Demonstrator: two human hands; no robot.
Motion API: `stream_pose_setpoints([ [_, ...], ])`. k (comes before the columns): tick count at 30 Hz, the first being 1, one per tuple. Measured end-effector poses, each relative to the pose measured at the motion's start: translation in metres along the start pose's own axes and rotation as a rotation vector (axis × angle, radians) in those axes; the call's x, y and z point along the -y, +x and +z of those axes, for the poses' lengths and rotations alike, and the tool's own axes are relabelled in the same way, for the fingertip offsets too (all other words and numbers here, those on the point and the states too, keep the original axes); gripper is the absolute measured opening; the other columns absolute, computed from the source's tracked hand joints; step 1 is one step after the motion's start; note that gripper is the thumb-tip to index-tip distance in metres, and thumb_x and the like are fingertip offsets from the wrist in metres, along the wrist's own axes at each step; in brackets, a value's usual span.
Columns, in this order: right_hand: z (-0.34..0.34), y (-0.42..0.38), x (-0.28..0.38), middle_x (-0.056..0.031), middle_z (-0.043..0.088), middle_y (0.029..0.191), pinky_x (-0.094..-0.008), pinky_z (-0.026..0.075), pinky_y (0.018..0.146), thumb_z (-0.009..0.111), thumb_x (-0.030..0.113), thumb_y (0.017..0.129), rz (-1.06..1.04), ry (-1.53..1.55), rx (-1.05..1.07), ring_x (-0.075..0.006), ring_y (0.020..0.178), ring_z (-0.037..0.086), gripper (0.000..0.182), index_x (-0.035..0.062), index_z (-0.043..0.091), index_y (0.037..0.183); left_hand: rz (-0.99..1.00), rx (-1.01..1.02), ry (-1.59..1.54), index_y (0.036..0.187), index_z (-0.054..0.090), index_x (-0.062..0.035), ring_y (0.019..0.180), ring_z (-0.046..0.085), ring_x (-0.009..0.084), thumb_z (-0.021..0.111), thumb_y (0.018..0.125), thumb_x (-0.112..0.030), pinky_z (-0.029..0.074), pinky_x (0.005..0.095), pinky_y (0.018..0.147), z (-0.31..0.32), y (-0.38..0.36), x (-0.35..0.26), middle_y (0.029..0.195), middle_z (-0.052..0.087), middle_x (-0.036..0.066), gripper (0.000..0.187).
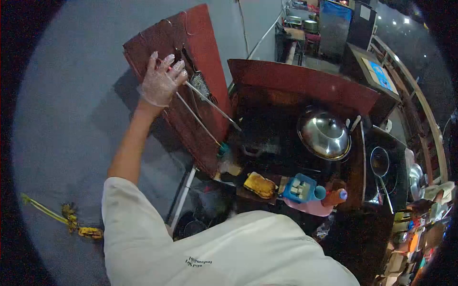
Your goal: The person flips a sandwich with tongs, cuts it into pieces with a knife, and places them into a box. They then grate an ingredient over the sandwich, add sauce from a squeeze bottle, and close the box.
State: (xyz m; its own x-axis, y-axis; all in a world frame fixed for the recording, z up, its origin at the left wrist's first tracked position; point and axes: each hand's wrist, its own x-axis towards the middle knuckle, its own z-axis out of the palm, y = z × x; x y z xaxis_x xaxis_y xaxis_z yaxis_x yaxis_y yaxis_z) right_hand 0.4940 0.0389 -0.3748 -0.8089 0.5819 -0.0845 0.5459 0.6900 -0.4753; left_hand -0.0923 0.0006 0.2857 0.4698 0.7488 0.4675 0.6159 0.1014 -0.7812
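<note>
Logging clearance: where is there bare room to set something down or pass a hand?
Seemingly the dim worktop between domed lid and red side panel; passing room along grey wall beside the left arm. Crowded: around the blue container.

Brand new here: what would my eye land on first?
Probably the shiny domed lid, right of centre on the dark surface. Next, the left hand in its clear glove, raised at upper left by the red panel with hanging utensils. Lower down, browned yellow food sits left of a blue container of pale pieces.
</note>
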Motion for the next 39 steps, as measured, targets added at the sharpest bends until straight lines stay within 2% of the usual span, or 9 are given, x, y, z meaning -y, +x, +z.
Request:
stream_pose_setpoints([
  [12, 0.005, -0.137, 0.011, -0.0133, 0.07, 0.09, -0.0371, 0.053, 0.069, 0.061, 0.02, 0.081, 0.198, -0.002, 0.206, -0.027, 0.077, 0.067, 0.02, 0.008, 0.07, 0.093, -0.271, 0.516, 0.047, 0.135, 0.05, -0.0198, 0.134, 0.038, 0.027, 0.061, 0.077, -0.01, 0.02, 0.0598, 0.112, -0.056, -0.02, -0.108, 0.141, 0.047, 0.005, 0.06],
  [16, 0.018, -0.2, 0.019, -0.0134, 0.07, 0.089, -0.0374, 0.053, 0.068, 0.06, 0.021, 0.082, 0.294, 0.02, 0.281, -0.0268, 0.076, 0.067, 0.02, 0.0079, 0.07, 0.093, -0.462, 0.214, -0.8, 0.111, 0.067, -0.0108, 0.111, 0.059, 0.0302, 0.063, 0.073, -0.011, 0.042, 0.0464, 0.1, -0.032, -0.07, -0.232, 0.114, 0.066, 0.011, 0.038],
  [24, 0.062, -0.311, -0.057, -0.0117, 0.069, 0.095, -0.0343, 0.053, 0.071, 0.071, 0.012, 0.066, 0.339, 0.01, 0.204, -0.0276, 0.085, 0.066, 0.02, 0.0064, 0.07, 0.085, -0.867, 0.886, -0.916, 0.086, 0.068, 0.001, 0.089, 0.062, 0.0414, 0.061, 0.085, -0.041, 0.049, 0.0486, 0.08, 0.131, -0.096, -0.47, 0.088, 0.067, 0.023, 0.043],
  [27, -0.014, -0.294, 0.004, -0.0156, 0.068, 0.091, -0.0337, 0.051, 0.07, 0.068, 0.014, 0.076, 1.181, 0.918, -0.15, -0.0244, 0.08, 0.066, 0.018, 0.0025, 0.069, 0.089, -1.026, 0.883, -0.803, 0.081, 0.068, 0.0052, 0.085, 0.065, 0.0421, 0.059, 0.086, -0.047, 0.05, 0.0498, 0.078, 0.189, -0.12, -0.541, 0.085, 0.067, 0.026, 0.054],
  [28, -0.003, -0.302, -0.005, -0.0162, 0.068, 0.094, -0.0343, 0.051, 0.072, 0.067, 0.015, 0.078, 1.376, 1.293, -0.278, -0.0237, 0.082, 0.066, 0.02, 0.0015, 0.069, 0.093, -0.946, 0.912, -0.865, 0.077, 0.069, 0.0061, 0.083, 0.066, 0.0407, 0.058, 0.086, -0.048, 0.05, 0.0489, 0.079, 0.187, -0.117, -0.534, 0.084, 0.067, 0.027, 0.056],
  [29, 0.023, -0.31, -0.016, -0.0161, 0.068, 0.104, -0.035, 0.05, 0.077, 0.064, 0.016, 0.082, 1.205, 0.718, -0.092, -0.0221, 0.09, 0.065, 0.025, -0.0002, 0.068, 0.1, -0.782, 0.997, -0.812, 0.074, 0.07, 0.005, 0.082, 0.066, 0.0404, 0.061, 0.084, -0.047, 0.05, 0.0487, 0.08, 0.2, -0.122, -0.541, 0.083, 0.068, 0.026, 0.054],
  [30, 0.009, -0.308, -0.007, -0.0161, 0.068, 0.104, -0.035, 0.05, 0.077, 0.064, 0.016, 0.082, 1.224, 0.725, -0.12, -0.0221, 0.09, 0.065, 0.025, -0.0002, 0.068, 0.1, -0.995, 1.097, -1.015, 0.078, 0.071, 0.0037, 0.083, 0.066, 0.0397, 0.064, 0.084, -0.042, 0.05, 0.0478, 0.081, 0.169, -0.098, -0.515, 0.082, 0.068, 0.024, 0.047],
  [37, 0.008, -0.347, 0.02, -0.0155, 0.061, 0.123, -0.0365, 0.047, 0.099, 0.057, 0.022, 0.083, 1.058, 0.546, 0.007, -0.03, 0.117, 0.057, 0.036, 0.0062, 0.065, 0.115, -0.462, 0.727, -0.901, 0.083, 0.072, 0.0, 0.085, 0.065, 0.04, 0.063, 0.082, -0.032, 0.052, 0.0488, 0.076, 0.197, -0.125, -0.508, 0.088, 0.068, 0.022, 0.033],
  [39, 0.025, -0.37, 0.016, -0.0154, 0.065, 0.115, -0.0402, 0.05, 0.089, 0.062, 0.017, 0.08, 1.11, 0.65, -0.06, -0.0312, 0.105, 0.062, 0.032, 0.0067, 0.066, 0.11, -0.696, 0.88, -0.759, 0.083, 0.072, -0.0018, 0.084, 0.065, 0.0384, 0.059, 0.085, -0.028, 0.052, 0.048, 0.076, 0.078, 0.018, -0.464, 0.086, 0.068, 0.02, 0.029],
])
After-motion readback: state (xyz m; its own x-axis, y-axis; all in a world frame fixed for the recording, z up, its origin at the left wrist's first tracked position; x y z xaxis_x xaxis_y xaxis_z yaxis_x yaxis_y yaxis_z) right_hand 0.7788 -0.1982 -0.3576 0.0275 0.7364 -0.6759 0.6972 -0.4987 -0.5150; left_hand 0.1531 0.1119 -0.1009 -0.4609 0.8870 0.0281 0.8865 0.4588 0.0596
